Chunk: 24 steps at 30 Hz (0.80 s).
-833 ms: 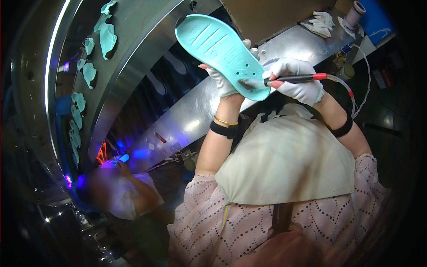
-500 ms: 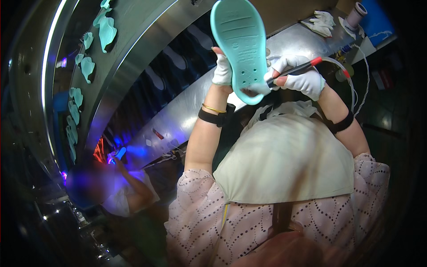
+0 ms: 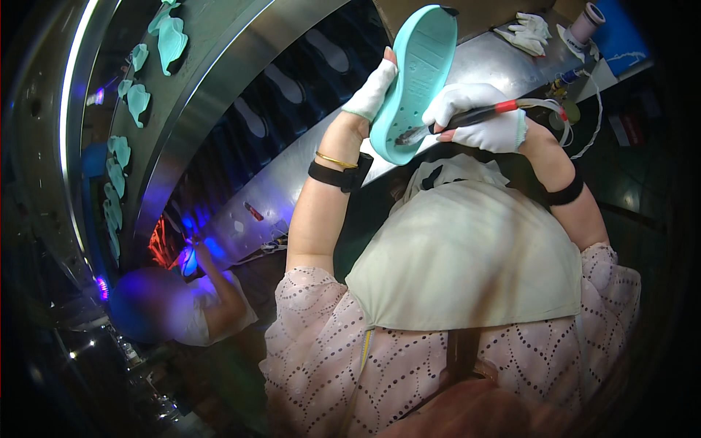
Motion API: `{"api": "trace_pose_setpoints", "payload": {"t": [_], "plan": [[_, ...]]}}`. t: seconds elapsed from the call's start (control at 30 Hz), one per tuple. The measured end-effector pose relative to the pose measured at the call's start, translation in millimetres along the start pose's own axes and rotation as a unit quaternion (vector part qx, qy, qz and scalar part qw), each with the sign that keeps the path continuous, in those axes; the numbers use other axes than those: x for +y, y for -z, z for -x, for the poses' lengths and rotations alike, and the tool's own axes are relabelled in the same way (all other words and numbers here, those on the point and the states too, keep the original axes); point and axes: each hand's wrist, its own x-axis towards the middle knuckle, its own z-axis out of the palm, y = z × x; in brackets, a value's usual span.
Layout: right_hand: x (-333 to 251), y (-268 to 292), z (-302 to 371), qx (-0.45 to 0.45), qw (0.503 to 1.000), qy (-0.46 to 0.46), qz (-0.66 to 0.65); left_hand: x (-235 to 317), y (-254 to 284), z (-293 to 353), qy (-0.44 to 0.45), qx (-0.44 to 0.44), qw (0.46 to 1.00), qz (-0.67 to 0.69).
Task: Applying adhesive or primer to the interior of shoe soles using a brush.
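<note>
A turquoise shoe sole [image 3: 425, 66] is raised in front of me, tilted, with ridges, small holes and moulded marks on its surface. My left hand [image 3: 374, 91], in a white fingerless glove, grips its left edge. My right hand [image 3: 478, 124], gloved the same way, is closed round the dark handle of a brush [image 3: 475, 117] with a red collar and a pale tube running from its back end. The brush tip rests on the sole's near end, where the surface looks wet. Some of the left fingers are hidden behind the sole.
Turquoise shoe pieces [image 3: 172, 45] lie along a curved conveyor [image 3: 208, 55] at the left. Pale soles [image 3: 285, 84] sit on a dark rack beyond the metal bench [image 3: 321, 146]. White gloves [image 3: 527, 33] and a spool [image 3: 586, 28] are far right. A co-worker [image 3: 219, 306] works at lower left.
The sole has turned on edge, its far end swinging right and its near end shifting left. The brush tip has moved left with it. Conveyor pieces have shifted slightly.
</note>
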Motion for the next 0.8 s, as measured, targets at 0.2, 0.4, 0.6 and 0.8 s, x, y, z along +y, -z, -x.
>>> {"api": "trace_pose_setpoints", "payload": {"t": [0.2, 0.4, 0.6, 0.8], "plan": [[9, 7, 3, -0.019, 0.998, -0.059, -0.005, 1, -10, -2, 0.024, 0.074, 0.994, -0.078], [3, 11, -1, -0.004, 0.998, -0.049, 0.04, -2, 6, -7, 0.008, 0.079, 0.994, -0.074], [4, 23, -5, 0.051, 0.997, -0.007, 0.06, 4, -1, 0, -0.012, 0.064, 0.995, -0.079], [-17, 39, -3, 0.091, 0.995, -0.027, -0.012, 21, 15, 23, -0.196, -0.006, 0.98, 0.006]]}}
